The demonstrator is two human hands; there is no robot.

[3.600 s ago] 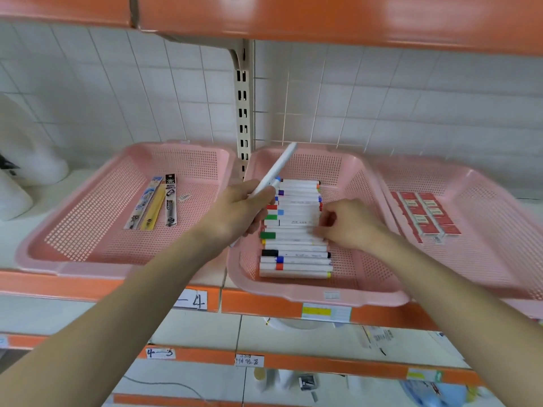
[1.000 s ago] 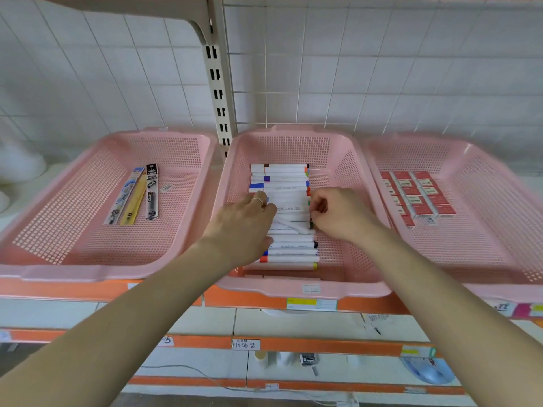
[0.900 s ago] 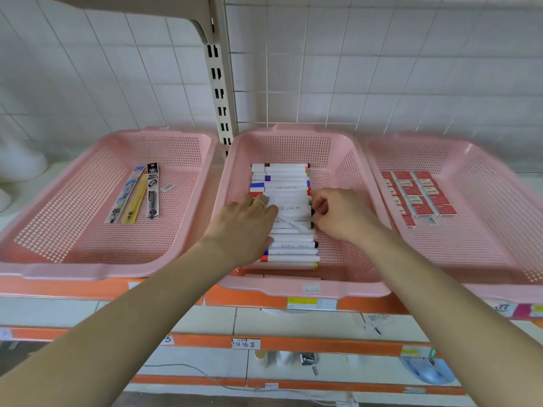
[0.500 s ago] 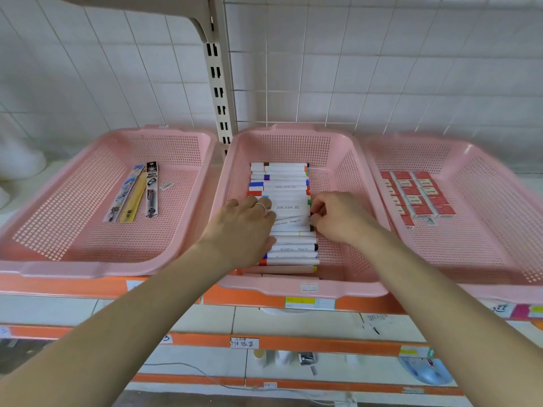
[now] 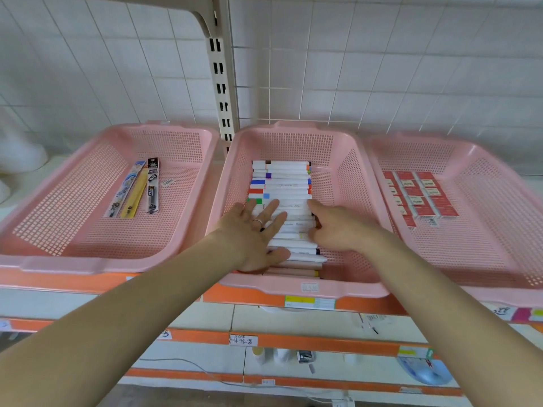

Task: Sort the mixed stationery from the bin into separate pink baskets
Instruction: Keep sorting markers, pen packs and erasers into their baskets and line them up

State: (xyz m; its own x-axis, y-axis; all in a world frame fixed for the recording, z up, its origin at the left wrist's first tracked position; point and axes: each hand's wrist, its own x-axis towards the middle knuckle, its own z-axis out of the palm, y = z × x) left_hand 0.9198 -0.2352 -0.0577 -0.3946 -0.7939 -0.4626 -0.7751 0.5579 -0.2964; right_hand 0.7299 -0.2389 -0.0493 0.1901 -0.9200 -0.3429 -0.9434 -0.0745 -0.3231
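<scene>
Three pink baskets stand side by side on an orange-edged shelf. The middle basket (image 5: 346, 177) holds a row of white markers (image 5: 286, 183) with coloured caps, laid crosswise. My left hand (image 5: 255, 230) lies flat on the markers' left ends, fingers spread and straight. My right hand (image 5: 338, 227) rests against the markers' right ends, fingers loosely bent, with nothing gripped that I can see. The left basket (image 5: 73, 207) contains three packaged pen refills (image 5: 138, 189). Small red boxes (image 5: 420, 198) sit in rows inside the right basket (image 5: 484, 207).
A white slotted shelf upright (image 5: 221, 92) rises between the left and middle baskets against a tiled wall. A lower orange-edged shelf (image 5: 293, 342) with labels holds small items. A white object (image 5: 17, 154) stands at the far left.
The marker my left hand held earlier now lies in the row. My left fingers have spread flat over the markers, and both hands have shifted slightly along the row.
</scene>
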